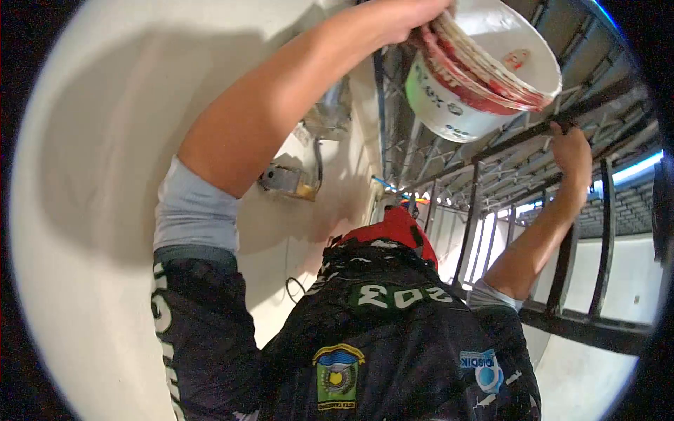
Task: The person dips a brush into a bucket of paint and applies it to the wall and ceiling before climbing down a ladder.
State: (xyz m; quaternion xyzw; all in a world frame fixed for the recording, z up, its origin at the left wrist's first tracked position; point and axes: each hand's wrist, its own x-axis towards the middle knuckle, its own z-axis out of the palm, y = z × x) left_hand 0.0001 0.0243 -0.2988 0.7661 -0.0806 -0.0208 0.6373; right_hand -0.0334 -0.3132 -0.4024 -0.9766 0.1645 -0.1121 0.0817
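A white paint bucket (449,116) hangs tilted at the upper centre right, with red and cream paint smeared around its rim. My left hand (414,12), partly cut off by the top edge of the view, is closed on the bucket's rim. A few red marks show on the bucket's pale inner wall. Farther right, my right hand (572,147) is closed around the dark metal railing (512,144), its fingers partly hidden behind the bar.
A cream wall (91,210) fills the left side. Electrical boxes (286,179) with a cable are fixed to it. Upright railing bars (604,245) and a lower rail (583,330) stand at the right. Metal roof framing shows beyond, with blue and orange items far off.
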